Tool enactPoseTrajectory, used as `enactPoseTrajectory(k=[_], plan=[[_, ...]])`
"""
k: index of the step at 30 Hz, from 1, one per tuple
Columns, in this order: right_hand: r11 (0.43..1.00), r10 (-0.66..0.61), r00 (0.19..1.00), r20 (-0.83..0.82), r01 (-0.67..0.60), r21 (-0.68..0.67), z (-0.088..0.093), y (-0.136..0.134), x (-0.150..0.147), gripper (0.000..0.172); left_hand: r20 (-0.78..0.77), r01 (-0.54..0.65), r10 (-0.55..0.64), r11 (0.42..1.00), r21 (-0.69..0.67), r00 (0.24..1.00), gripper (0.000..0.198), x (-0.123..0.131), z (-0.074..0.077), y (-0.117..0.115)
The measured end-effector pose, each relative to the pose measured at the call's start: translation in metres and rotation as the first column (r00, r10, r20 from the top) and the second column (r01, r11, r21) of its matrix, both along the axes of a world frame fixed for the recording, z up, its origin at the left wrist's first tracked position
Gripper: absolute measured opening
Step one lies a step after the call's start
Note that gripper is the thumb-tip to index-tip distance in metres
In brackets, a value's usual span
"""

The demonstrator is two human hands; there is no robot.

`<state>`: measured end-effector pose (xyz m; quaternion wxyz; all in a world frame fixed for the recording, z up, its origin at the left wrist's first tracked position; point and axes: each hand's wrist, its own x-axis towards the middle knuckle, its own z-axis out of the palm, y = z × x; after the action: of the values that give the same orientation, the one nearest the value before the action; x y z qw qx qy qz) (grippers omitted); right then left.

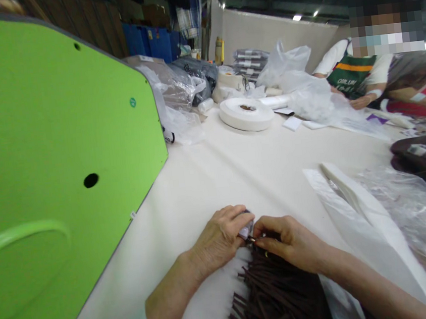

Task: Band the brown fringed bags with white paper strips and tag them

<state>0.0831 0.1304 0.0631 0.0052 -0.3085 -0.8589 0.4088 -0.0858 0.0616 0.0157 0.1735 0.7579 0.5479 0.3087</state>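
My left hand (221,235) is closed over a small, shiny grey-and-white packet or tag (245,230), its fingers curled across the top. Close against it on the right, my right hand (296,242) pinches thumb and forefinger at the lower edge of that packet. What lies in the pinch is too small to make out. Below both hands a dark brown fringed fabric piece (288,293) lies on the white table (215,179), its loose strands spread to the left. A small gold-coloured spot shows beneath the right fingers.
A large green panel (60,119) rises at the left. White tape roll (246,115) lies farther back, near plastic bags (304,89) and stacked packed garments (250,61). Clear plastic wrapping (414,229) covers the right side. Another person in a green apron (352,76) works across the table.
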Motion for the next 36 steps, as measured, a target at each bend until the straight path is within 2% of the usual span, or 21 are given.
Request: enactPoseTrajectory(k=[2,4,6,8,10,15,21,24,26,29,36], plan=[[0.999,0.008,1.0,-0.016,-0.007,0.048,-0.002,-0.002,0.001,0.01,-0.025,0.007,-0.008,0.998,-0.055,1.0,0.044,0.001,0.008,-0.003],[0.994,0.012,1.0,-0.023,-0.009,0.105,-0.002,-0.004,0.001,0.012,-0.118,-0.017,0.007,0.996,-0.09,0.993,0.05,0.004,0.02,-0.01],[0.988,0.008,1.0,-0.021,-0.005,0.154,-0.002,-0.006,0.002,0.013,-0.161,-0.152,0.128,0.978,-0.145,0.979,0.044,0.007,0.033,-0.019],[0.983,-0.002,1.0,-0.022,0.006,0.184,-0.003,-0.008,0.002,0.014,-0.126,-0.332,0.309,0.907,-0.258,0.943,0.026,0.012,0.042,-0.027],[0.979,-0.008,1.0,-0.028,0.014,0.204,-0.003,-0.01,0.002,0.014,-0.08,-0.435,0.441,0.81,-0.394,0.894,0.015,0.018,0.044,-0.032],[0.972,-0.007,0.999,-0.049,0.018,0.235,-0.003,-0.011,0.0,0.014,0.1,-0.409,0.565,0.698,-0.588,0.819,0.023,0.038,0.031,-0.027],[0.968,-0.021,0.998,-0.064,0.036,0.25,-0.003,-0.013,0.0,0.014,0.299,-0.333,0.731,0.582,-0.742,0.613,0.023,0.057,0.026,-0.021],[0.965,-0.025,0.997,-0.069,0.042,0.26,-0.003,-0.014,0.0,0.015,0.338,-0.346,0.771,0.569,-0.746,0.54,0.021,0.061,0.027,-0.022],[0.963,-0.022,0.997,-0.069,0.04,0.266,-0.004,-0.014,0.0,0.016,0.344,-0.363,0.776,0.572,-0.735,0.528,0.022,0.062,0.025,-0.022],[0.961,-0.013,0.998,-0.068,0.031,0.273,-0.003,-0.016,0.001,0.016,0.323,-0.401,0.766,0.587,-0.703,0.556,0.024,0.06,0.022,-0.023],[0.952,0.051,0.996,-0.071,-0.027,0.305,-0.003,-0.023,0.003,0.014,0.228,-0.444,0.696,0.64,-0.628,0.681,0.02,0.046,0.018,-0.034]])
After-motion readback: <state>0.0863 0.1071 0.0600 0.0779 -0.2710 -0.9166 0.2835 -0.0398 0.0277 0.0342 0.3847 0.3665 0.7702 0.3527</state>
